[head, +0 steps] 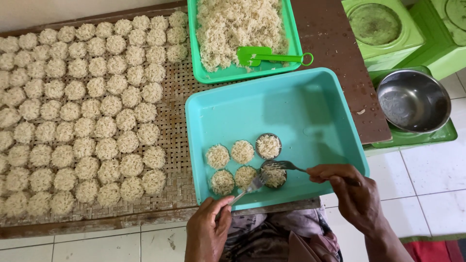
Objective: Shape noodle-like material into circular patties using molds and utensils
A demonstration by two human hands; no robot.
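At lower centre my left hand (208, 230) grips a fork (248, 188) beside the round noodle-filled mould (274, 175) in the teal tray (310, 111); rightward, my right hand (352, 194) grips another fork (286, 166) over it. I'd press evenly and gently.

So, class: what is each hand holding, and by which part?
Each hand holds a fork by its handle end. The left hand grips the left fork; the right hand grips the right fork, whose tines rest on a noodle-filled round mould.
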